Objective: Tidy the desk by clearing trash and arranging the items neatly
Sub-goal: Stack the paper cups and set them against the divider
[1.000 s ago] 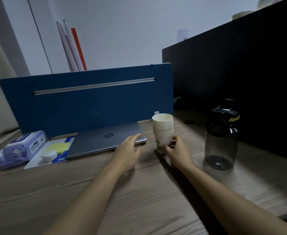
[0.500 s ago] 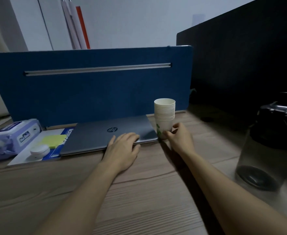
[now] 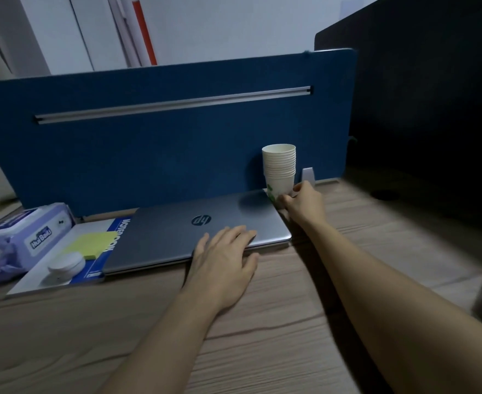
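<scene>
— Against the blue divider (image 3: 160, 155), rt end: paper cup stack (image 3: 279, 169) upright, right hand (image 3: 302, 203) pinching its base.
— Left hand (image 3: 222, 263)?
— Flat, fingers spread, on closed laptop's (image 3: 194, 231) front edge, gripping nothing.

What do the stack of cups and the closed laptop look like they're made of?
The cups look like paper: matte off-white walls, thin rolled rims nested closely. The laptop lid looks like brushed grey metal or metal-look plastic; its smooth dull sheen doesn't settle which.
</scene>
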Demonstrator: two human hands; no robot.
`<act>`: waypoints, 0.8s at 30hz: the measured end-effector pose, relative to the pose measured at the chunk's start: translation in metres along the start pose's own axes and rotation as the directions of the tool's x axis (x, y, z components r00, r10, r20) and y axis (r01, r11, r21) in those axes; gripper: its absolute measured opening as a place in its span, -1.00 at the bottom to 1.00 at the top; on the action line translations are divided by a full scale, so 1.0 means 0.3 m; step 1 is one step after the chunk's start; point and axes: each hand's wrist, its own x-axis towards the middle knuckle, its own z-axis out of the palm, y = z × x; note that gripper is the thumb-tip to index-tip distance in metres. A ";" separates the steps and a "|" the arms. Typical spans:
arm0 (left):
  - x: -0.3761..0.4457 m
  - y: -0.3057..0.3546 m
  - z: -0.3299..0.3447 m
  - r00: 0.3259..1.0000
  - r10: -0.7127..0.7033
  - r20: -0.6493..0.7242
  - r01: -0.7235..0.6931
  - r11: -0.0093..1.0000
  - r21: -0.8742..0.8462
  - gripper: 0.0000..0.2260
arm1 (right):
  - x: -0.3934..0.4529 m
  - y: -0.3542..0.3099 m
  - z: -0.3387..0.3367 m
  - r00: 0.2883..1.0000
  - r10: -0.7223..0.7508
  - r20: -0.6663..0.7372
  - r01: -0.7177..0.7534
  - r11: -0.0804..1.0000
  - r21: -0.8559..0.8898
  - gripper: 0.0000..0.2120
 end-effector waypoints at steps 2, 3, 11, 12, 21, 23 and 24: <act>0.002 -0.002 0.001 1.000 0.006 -0.003 -0.006 1.000 0.001 -0.57 | 0.021 0.001 0.012 1.000 0.006 0.005 -0.006 1.000 0.004 -0.76; 0.003 -0.004 0.000 1.000 0.007 -0.007 -0.007 1.000 0.000 -0.57 | 0.028 0.001 0.016 1.000 0.009 0.008 -0.009 1.000 0.011 -0.76; -0.002 -0.018 -0.003 1.000 0.000 0.013 0.000 1.000 0.024 -0.56 | -0.043 0.013 -0.041 0.998 0.045 0.053 -0.054 0.980 0.191 -0.71; -0.002 -0.016 -0.004 1.000 -0.006 0.018 0.006 1.000 0.030 -0.56 | -0.072 0.015 -0.057 0.995 0.059 0.080 -0.076 0.969 0.234 -0.71; -0.122 0.096 -0.044 0.999 -0.020 0.038 0.019 0.999 0.029 -0.56 | -0.391 0.055 -0.275 0.995 0.039 0.097 -0.061 0.967 0.246 -0.81; -0.182 0.144 -0.061 0.999 -0.003 0.039 0.003 1.000 0.018 -0.55 | -0.471 0.056 -0.331 0.996 0.054 0.070 -0.071 0.959 0.275 -0.85; -0.207 0.166 -0.066 0.999 0.006 0.038 -0.006 1.000 0.012 -0.55 | -0.505 0.056 -0.355 0.996 0.057 0.069 -0.074 0.957 0.281 -0.88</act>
